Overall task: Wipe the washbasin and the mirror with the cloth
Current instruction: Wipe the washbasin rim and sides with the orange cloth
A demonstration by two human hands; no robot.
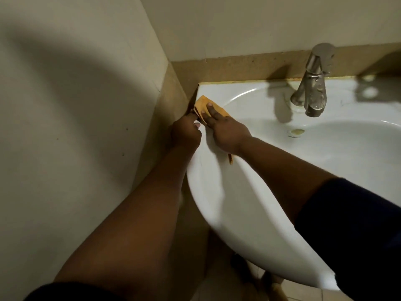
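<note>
Beige tiled wall (pixel 76 105) filled the left of the frame, meeting a tan ledge (pixel 238 68) in the corner at centre. Just right of that corner, the left hand (pixel 186 133) sat at the basin's left edge, its grip curled, fingertips seeming to pinch the near edge of the cloth (pixel 202 103); blur made that hold hard to confirm. Beside it, the right hand (pixel 227 131) lay flat on the cloth with straight fingers, pressing it onto the rim of the basin (pixel 217 192) in the middle of the frame. A strip of cloth also showed beneath that wrist.

Orange, thin and folded, the cloth looked soft and light, likely to bunch or slide on glazed ceramic unless held down by a broad palm; pinching one edge while pressing the middle would probably keep it spread. The basin looked hard, smooth and slippery, fixed in place. Farther right, a metal tap (pixel 312 88) stood at upper right, spotted and dull. No mirror was in view, so that part seemed not yet done.
</note>
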